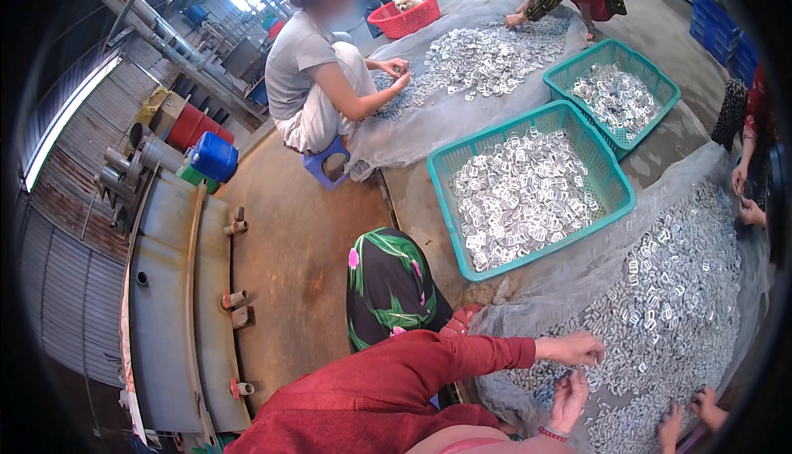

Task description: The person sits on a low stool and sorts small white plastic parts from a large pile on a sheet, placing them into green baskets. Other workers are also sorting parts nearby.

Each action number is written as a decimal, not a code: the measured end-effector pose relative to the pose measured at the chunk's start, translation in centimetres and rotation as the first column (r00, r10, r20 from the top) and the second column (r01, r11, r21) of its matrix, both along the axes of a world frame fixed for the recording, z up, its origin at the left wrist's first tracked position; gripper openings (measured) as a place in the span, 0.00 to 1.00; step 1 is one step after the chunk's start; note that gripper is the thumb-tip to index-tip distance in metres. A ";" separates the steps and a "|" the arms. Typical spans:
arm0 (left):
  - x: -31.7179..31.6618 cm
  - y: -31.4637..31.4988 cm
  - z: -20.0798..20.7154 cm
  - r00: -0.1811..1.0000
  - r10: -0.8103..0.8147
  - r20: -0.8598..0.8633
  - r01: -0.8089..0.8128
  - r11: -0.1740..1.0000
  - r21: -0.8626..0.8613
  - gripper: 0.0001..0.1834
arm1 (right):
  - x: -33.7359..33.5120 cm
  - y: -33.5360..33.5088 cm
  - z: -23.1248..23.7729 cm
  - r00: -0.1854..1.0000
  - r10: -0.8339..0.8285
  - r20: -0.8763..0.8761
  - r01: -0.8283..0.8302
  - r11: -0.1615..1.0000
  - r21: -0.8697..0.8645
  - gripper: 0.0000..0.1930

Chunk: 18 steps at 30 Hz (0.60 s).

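My left hand [575, 349], at the end of a red sleeve, is closed with its fingertips pinched together above a sheet of small grey metal pieces. Just below it, my right hand [569, 400], with a dark red bead bracelet, has its fingers curled together. Whatever either hand holds is too small to make out. The pile of metal pieces [685, 289] spreads to the right of both hands on a translucent plastic sheet [544, 309]. Brighter, flat, buckle-like frames lie scattered among them.
A large green basket [462, 260] and a second green basket [610, 45] hold buckle-like frames. Co-workers' hands [705, 409] reach into my pile. Across from me, a person in grey [305, 58] sorts another pile [487, 58]. A red basket [404, 21] holds a small dog.
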<state>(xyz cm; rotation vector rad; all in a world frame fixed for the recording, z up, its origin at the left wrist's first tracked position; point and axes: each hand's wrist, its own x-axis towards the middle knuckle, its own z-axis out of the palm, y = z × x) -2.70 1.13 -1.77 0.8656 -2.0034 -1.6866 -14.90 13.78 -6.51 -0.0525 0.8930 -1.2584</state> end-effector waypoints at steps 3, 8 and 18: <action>-0.2 1.0 -0.9 0.999 -0.006 -0.044 0.004 0.999 -0.041 0.10 | 0.3 -0.5 0.9 0.999 -0.040 0.002 0.040 0.999 0.012 0.08; -0.4 1.0 -3.5 0.997 -0.049 -0.054 0.042 0.991 -0.124 0.12 | -1.9 -0.2 -0.4 0.982 -0.129 0.141 0.142 0.985 -0.093 0.18; -0.6 2.9 -7.2 0.855 0.331 -0.399 0.213 0.478 0.852 0.18 | -1.9 -0.5 2.7 0.632 -0.132 -0.763 0.055 0.991 -0.126 0.17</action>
